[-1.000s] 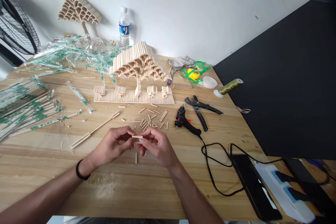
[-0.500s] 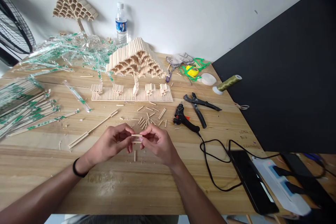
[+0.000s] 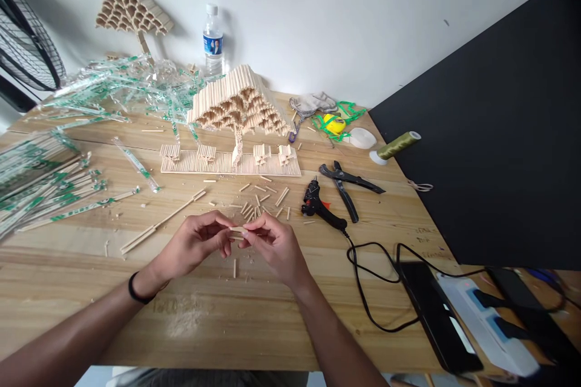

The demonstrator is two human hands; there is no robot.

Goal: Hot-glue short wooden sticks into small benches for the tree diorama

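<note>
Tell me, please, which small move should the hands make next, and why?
Probably a gentle squeeze on the small wooden piece, to steady and align it: the left hand and right hand pinch it from opposite ends, while the glue gun lies unheld to their right.

Bright, soft light from the left, faint shadows on the wall (image 3: 327,30), wide-angle stretching at edges

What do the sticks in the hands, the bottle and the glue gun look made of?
Sticks: likely unpainted wood, pale and matte.
Bottle: seemingly glossy clear plastic; the wall shows through.
Glue gun: probably black plastic, from its smooth, molded look.
</note>
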